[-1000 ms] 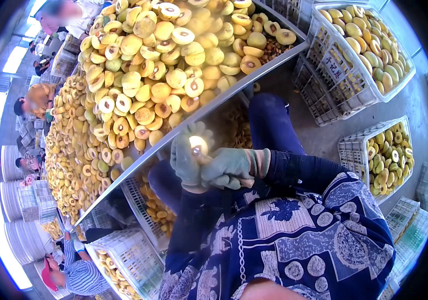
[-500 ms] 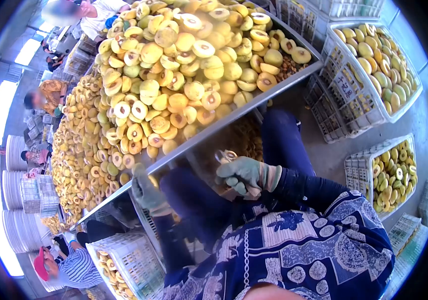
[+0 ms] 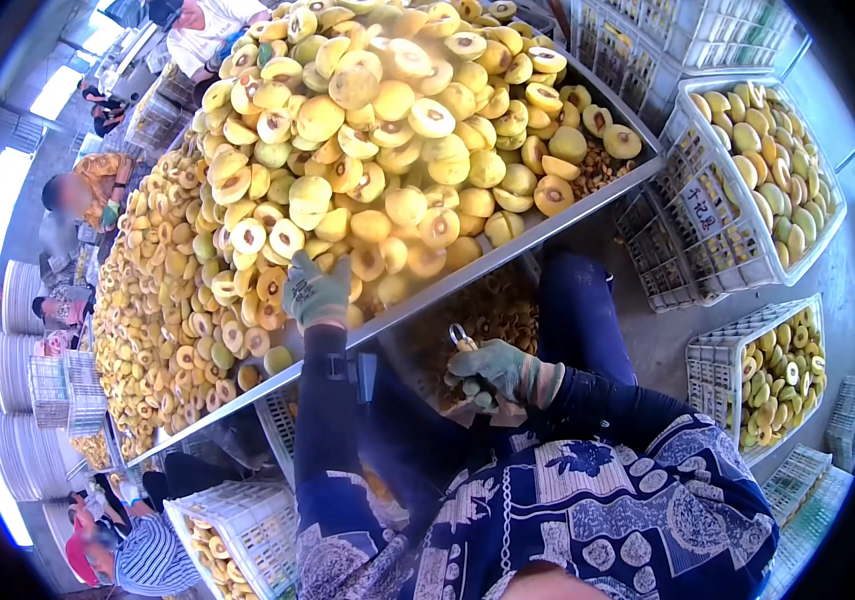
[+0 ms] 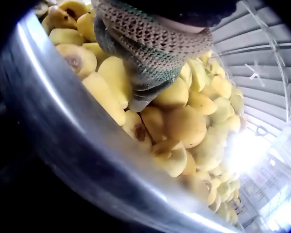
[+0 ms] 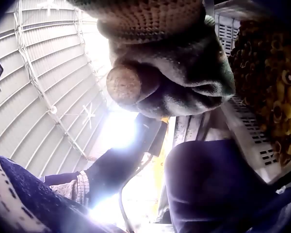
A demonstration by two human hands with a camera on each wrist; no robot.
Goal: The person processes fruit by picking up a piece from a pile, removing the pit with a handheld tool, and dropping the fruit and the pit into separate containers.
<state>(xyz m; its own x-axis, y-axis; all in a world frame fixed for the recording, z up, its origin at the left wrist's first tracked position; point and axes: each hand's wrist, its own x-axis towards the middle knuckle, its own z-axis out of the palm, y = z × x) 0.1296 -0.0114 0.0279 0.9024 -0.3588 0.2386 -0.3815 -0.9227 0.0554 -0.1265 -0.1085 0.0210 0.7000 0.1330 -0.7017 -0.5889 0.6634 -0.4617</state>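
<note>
In the head view, a big heap of halved yellow peaches (image 3: pixel 348 190) lies on a metal-edged table, many with brown stones or stone hollows showing. My gloved left hand (image 3: pixel 316 292) reaches over the table edge onto the near side of this heap. Its fingers are extended and touch the peach halves; in the left wrist view, the fingertips (image 4: pixel 139 103) point down among them. Above my lap, my gloved right hand (image 3: pixel 496 375) grips a pitting tool with a metal loop tip (image 3: pixel 462 337). The blunt handle end (image 5: pixel 123 85) sticks out of the fist in the right wrist view.
The raised metal rim (image 3: pixel 488 262) runs diagonally between my lap and the heap. Crates of peaches (image 3: pixel 768 180) stand on the right, with another crate (image 3: pixel 238 530) at lower left. A crate of fruit pieces (image 5: pixel 254 141) sits below the right hand. Other people work along the far left.
The left hand has left the right hand, where it held a peach half against the tool, and moved over the rim onto the heap. The right hand keeps the tool over the lap.
</note>
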